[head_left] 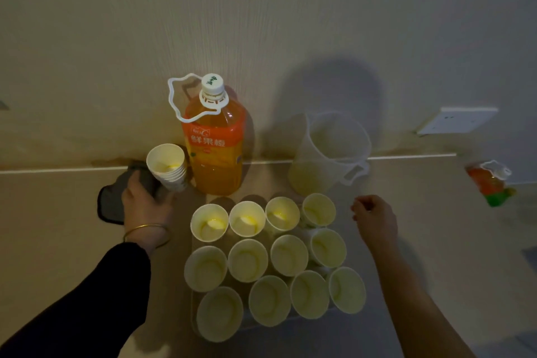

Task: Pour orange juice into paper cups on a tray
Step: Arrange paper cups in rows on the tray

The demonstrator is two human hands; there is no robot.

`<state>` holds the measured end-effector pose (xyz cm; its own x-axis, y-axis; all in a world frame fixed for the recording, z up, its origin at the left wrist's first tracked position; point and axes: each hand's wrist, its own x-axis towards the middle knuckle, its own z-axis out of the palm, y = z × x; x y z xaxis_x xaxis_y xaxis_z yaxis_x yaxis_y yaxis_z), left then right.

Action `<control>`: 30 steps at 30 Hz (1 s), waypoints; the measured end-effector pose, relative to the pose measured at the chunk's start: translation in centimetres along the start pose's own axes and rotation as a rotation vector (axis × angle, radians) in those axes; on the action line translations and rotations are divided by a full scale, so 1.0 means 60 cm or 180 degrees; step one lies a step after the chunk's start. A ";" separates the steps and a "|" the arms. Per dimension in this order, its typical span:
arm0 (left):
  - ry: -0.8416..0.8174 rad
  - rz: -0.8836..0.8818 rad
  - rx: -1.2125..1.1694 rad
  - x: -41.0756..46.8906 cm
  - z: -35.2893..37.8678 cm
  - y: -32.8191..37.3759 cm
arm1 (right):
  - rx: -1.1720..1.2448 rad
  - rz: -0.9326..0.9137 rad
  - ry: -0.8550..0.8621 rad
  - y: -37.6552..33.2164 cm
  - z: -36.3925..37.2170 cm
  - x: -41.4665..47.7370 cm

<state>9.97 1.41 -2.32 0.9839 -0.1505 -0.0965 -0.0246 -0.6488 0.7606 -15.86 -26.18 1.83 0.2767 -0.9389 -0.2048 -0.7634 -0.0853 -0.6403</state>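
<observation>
Tilted cup stack (169, 168) in left grip (145, 206) (juice bottle (216, 151) just beside).

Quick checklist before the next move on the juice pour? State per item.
1. The cap off the bottle: not ok, it is on.
2. The right hand free: ok, loosely curled, holds nothing.
3. The left hand free: not ok, it holds the stack of spare cups.
4. The twelve cups upright: ok, all open side up.
5. Those cups empty: cannot tell; a few far ones show yellow at the bottom, the rest are too dim.
6. The pitcher empty: cannot tell.
</observation>
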 end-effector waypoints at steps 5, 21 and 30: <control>-0.0286 -0.0011 0.0563 -0.026 0.015 -0.034 | -0.0044 0.0175 -0.0683 0.033 0.002 0.012; -0.1545 0.2040 0.1960 -0.155 0.147 0.215 | -0.0882 -0.1202 -0.1546 0.004 0.080 0.030; -0.2197 0.1679 0.3042 -0.142 0.229 0.230 | -0.0827 -0.1160 -0.1579 0.009 0.088 0.040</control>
<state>-1.17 -16.52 0.19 0.5291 -0.7165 -0.4545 -0.7779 -0.6236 0.0774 -12.53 -26.73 -2.92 0.7319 -0.5754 -0.3651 -0.6688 -0.5039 -0.5466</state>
